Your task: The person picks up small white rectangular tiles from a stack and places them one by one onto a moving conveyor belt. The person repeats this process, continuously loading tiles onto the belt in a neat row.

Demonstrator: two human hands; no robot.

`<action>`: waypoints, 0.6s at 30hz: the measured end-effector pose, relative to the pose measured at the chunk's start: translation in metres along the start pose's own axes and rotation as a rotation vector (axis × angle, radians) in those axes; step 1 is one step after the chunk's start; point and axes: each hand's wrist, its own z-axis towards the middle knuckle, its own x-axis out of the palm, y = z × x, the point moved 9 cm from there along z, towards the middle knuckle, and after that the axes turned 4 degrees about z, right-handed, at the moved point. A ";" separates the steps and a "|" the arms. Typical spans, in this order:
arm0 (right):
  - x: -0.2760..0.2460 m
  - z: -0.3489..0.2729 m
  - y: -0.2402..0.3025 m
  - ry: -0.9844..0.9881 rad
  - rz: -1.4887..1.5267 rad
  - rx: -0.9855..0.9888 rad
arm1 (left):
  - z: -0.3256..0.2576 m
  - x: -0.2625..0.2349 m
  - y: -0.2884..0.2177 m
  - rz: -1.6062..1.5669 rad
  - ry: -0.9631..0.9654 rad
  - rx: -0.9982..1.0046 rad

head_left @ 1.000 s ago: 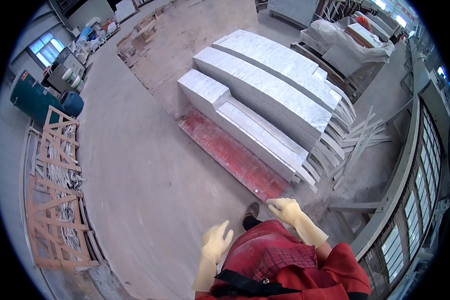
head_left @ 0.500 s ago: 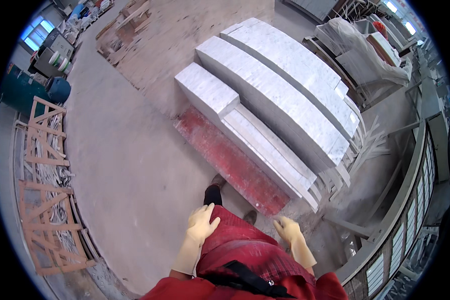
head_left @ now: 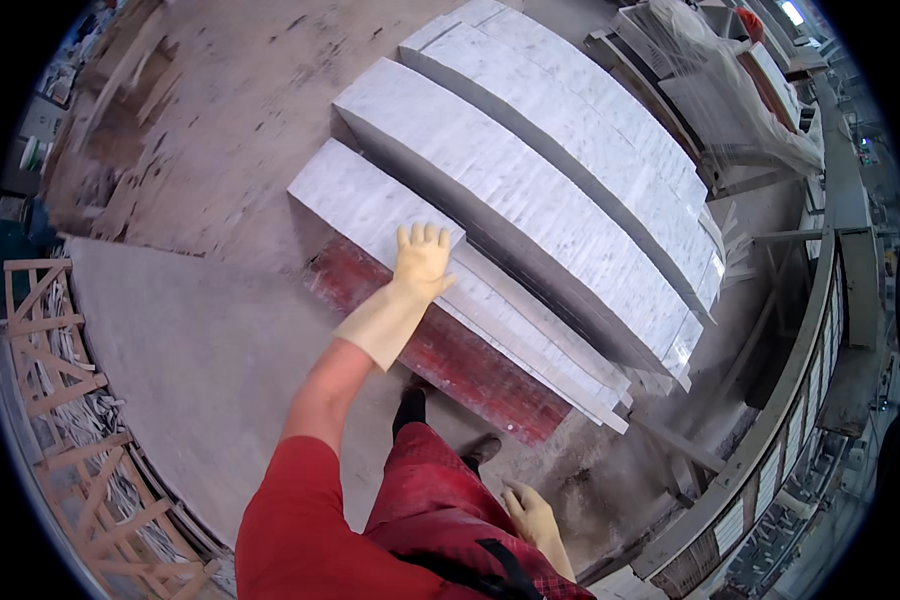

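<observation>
Fingers of the gloved left hand (head_left: 422, 262) are spread flat on the lowest white marble slab (head_left: 370, 205), nothing gripped; the slab is stacked above a red base (head_left: 450, 360). The right hand (head_left: 530, 515) is hung loosely open by the hip.

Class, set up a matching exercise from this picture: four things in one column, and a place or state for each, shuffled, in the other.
Things:
1. left hand
2. right hand
3. red slab
4. wooden frames

Places or states:
A. low beside the red trousers
B. under the nearest white marble block
C. fingers spread on the nearest white marble block
D. along the left edge of the floor

Pairs: 1-C, 2-A, 3-B, 4-D
</observation>
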 end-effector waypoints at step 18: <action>0.035 0.024 -0.005 -0.029 0.302 0.268 | 0.089 0.056 -0.043 0.080 0.106 0.029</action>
